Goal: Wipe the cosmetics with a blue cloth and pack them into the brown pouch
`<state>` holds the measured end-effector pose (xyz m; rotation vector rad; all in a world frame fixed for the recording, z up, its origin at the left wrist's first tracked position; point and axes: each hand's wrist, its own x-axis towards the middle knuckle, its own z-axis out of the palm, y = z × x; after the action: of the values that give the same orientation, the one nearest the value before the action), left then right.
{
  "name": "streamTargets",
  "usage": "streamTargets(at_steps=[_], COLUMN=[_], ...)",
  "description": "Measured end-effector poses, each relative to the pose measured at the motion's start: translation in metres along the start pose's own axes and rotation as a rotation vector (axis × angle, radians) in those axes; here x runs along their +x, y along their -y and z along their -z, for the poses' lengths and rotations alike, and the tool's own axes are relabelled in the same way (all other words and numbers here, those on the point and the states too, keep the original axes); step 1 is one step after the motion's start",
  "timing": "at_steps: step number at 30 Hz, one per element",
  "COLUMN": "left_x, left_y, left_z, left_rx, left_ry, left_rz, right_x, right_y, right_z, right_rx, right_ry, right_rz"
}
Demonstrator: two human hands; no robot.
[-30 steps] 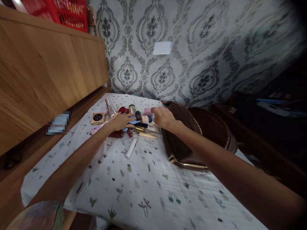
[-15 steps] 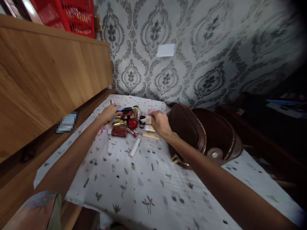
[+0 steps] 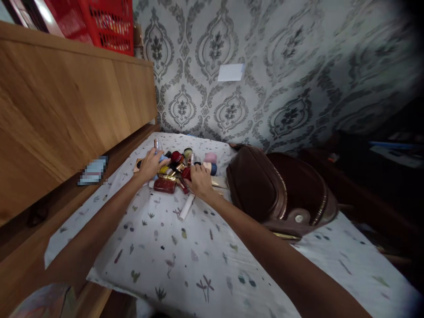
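Red and gold cosmetics (image 3: pixel 178 170) lie heaped on white printed cloth (image 3: pixel 155 256), beside a brown leather bag (image 3: pixel 253 181). I have the bare left hand (image 3: pixel 150 166) and bare right hand (image 3: pixel 201 180) over them; whether either grips anything, I cannot tell.

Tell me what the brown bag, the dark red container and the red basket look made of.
Brown bag: probably leather or imitation leather, judging by its smooth, softly shining surface.
Dark red container: glossy glass or plastic, going by its highlights; I can't tell which.
Red basket: likely smooth moulded plastic, given its evenly coloured, slotted wall.
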<state>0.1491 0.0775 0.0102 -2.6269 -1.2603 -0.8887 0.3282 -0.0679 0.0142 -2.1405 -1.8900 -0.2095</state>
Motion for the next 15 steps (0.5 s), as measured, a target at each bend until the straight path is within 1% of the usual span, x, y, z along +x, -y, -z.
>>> streamTargets(at_steps=[5,9,12,15], left_x=[-0.018,-0.032,-0.042,-0.05], left_y=[-0.017,-0.038,-0.057,-0.074], left_z=[0.016,0.024,0.03,0.034], left_rx=[-0.039,-0.062,-0.109,-0.169], left_ry=[-0.078,-0.155,-0.159,-0.153], left_rz=[-0.024,-0.109,-0.163,-0.188], right_x=[0.007,0.003,-0.003,-0.014], right_y=[0.0,-0.005,-0.006,-0.008], right_z=[-0.009,-0.011,-0.007,-0.001], right_rx=[0.039,0.125,0.229,0.336], right_ry=[-0.049,-0.1,-0.14,-0.197], right_rz=[-0.055,-0.057,-0.031,-0.045])
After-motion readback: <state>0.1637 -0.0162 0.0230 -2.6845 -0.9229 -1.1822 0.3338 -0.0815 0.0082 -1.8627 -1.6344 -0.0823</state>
